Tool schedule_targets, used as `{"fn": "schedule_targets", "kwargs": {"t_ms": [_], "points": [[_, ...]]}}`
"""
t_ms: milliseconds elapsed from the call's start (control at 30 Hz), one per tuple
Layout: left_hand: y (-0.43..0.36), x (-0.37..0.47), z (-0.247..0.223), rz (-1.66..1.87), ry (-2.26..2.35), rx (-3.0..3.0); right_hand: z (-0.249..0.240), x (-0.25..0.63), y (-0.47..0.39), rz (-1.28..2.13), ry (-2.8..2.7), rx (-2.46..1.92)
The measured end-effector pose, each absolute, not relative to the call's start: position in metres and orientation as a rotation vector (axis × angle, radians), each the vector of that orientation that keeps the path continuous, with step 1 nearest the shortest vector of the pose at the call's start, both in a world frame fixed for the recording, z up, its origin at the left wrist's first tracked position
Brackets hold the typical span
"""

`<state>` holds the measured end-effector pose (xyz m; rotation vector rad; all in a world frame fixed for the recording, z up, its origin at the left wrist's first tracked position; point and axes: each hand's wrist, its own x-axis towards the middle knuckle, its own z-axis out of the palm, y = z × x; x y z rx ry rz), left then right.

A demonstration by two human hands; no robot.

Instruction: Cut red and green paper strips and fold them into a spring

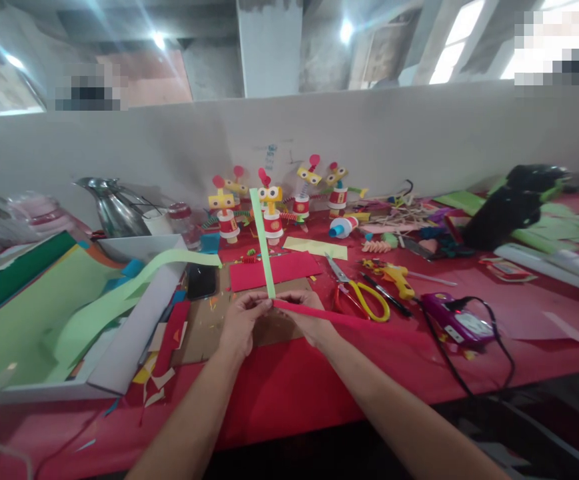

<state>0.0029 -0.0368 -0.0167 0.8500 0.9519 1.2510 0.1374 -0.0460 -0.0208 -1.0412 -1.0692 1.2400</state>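
Observation:
A green paper strip stands upright from where my two hands meet, above a brown cardboard. A red paper strip runs from the same joint to the right, over my right wrist. My left hand pinches the joined ends of the strips. My right hand is closed at the same joint from the other side, its fingertips partly hidden by the red strip. Just beyond the hands lies a red paper sheet.
Paper-cup figures stand at the back. Yellow-handled scissors, a glue gun and a purple power socket with a black cable lie right. A white box of coloured paper is left, beside a phone.

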Motion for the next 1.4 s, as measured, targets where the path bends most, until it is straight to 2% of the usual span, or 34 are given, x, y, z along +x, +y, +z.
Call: {"fn": "schedule_targets", "kwargs": {"t_ms": [333, 600, 867, 1167, 1400], "points": [[-0.039, 0.007, -0.013, 1.325, 0.921, 0.794, -0.012, 0.134, -0.052, 1.256, -1.08, -0.962], [-0.039, 0.004, -0.009, 1.187, 0.956, 0.693, -0.019, 0.138, -0.046, 1.255, -1.073, -1.12], [-0.041, 0.006, -0.011, 1.247, 0.905, 0.778, -0.02, 0.14, -0.042, 1.311, -0.989, -1.081], [-0.039, -0.005, -0.006, 1.007, 1.068, 0.894, -0.02, 0.144, -0.043, 1.223, -1.211, -1.184], [-0.037, 0.002, -0.014, 1.217, 1.003, 0.816, -0.018, 0.139, -0.044, 1.267, -1.187, -1.065]]}}
